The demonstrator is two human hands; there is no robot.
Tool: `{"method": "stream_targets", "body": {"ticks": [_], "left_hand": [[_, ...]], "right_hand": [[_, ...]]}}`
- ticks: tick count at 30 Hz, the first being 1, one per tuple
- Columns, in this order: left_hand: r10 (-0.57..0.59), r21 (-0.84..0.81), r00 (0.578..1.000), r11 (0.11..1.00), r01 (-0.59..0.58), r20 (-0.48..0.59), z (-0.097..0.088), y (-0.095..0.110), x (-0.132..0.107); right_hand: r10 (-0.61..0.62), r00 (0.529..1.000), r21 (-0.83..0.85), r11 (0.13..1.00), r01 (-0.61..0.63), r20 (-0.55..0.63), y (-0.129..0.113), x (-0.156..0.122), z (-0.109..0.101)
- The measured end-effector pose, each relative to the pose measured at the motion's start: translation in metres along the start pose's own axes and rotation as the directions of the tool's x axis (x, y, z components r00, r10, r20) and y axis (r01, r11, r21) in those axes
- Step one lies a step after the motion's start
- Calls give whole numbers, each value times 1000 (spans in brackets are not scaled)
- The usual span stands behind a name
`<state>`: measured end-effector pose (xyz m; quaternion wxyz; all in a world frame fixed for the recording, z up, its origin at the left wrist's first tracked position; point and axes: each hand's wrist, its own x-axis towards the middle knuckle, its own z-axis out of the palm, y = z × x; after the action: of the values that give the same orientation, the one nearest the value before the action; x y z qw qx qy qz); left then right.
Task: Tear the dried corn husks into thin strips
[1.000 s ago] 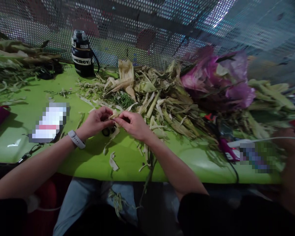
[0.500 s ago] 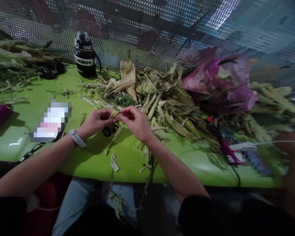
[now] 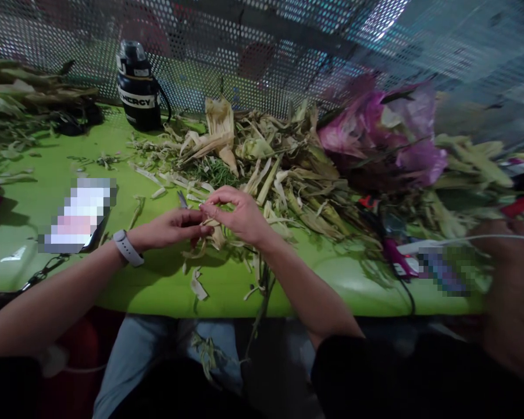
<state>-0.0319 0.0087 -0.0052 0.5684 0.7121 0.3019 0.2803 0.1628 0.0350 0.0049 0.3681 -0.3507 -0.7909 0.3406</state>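
Note:
Over the front part of the green table, both hands meet at a small folded piece of dry corn husk (image 3: 218,237). My left hand (image 3: 174,228), with a pale watch band on its wrist, is closed with its fingertips at the piece. Thumb and fingers of my right hand (image 3: 239,216) pinch it from above and the right. Partly covered by the hands, scissors (image 3: 182,199) lie beneath with their blades showing. Loose husk strips (image 3: 198,285) are scattered below the hands. Behind them spreads a heap of corn husks (image 3: 305,189) with a small bundle of green strands (image 3: 216,172).
A black bottle (image 3: 138,96) stands at the back left, before a perforated metal screen (image 3: 192,52). On the left lies a lit phone (image 3: 81,212). A pink plastic bag (image 3: 384,139), a cable and another person's blurred arm (image 3: 512,279) are on the right.
The view has shifted slightly right. Both hands have turned the husk piece, which now hangs lower between them. The scissors' blades have come into view, while their handles are covered.

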Motion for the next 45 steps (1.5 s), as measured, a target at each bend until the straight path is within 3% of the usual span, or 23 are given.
{"method": "stream_targets", "body": {"ticks": [3, 8, 12, 16, 20, 22, 24, 27, 31, 40, 45], "left_hand": [[17, 62, 999, 998, -20, 47, 2, -1, 0], [-11, 34, 972, 999, 3, 236, 12, -2, 0], [-23, -8, 976, 1000, 25, 215, 13, 0, -1], [-147, -141, 974, 975, 172, 171, 16, 1, -2], [-227, -134, 949, 956, 259, 217, 20, 0, -2], [-211, -144, 968, 962, 230, 134, 18, -2, -2], [-206, -210, 979, 957, 198, -14, 14, -4, -2], [-211, -323, 960, 935, 144, -185, 7, -6, -1], [-193, -352, 955, 930, 106, -223, 7, -7, -1], [-182, -248, 968, 959, 136, -175, 8, -4, -1], [-173, -346, 928, 937, 52, -330, 6, -15, 2]], "right_hand": [[39, 998, 100, 994, -33, -57, 5, 1, 8], [74, 974, 183, 983, -35, -212, 11, 4, 9], [125, 936, 190, 980, -63, -330, 17, 8, 4], [176, 940, 206, 971, -118, -292, 22, 11, 5], [113, 967, 193, 979, -69, -229, 19, 9, 5], [102, 977, 125, 989, -80, -188, 14, 7, -1], [95, 988, -4, 995, -97, -125, 9, 6, -9], [19, 1000, -182, 983, -17, 6, 6, 7, -20], [-107, 991, -223, 967, 122, 79, 11, 11, -22], [-304, 939, -497, 847, 190, -160, 32, 16, -16], [-345, 842, -460, 878, 132, -416, 17, 10, -17]]}}
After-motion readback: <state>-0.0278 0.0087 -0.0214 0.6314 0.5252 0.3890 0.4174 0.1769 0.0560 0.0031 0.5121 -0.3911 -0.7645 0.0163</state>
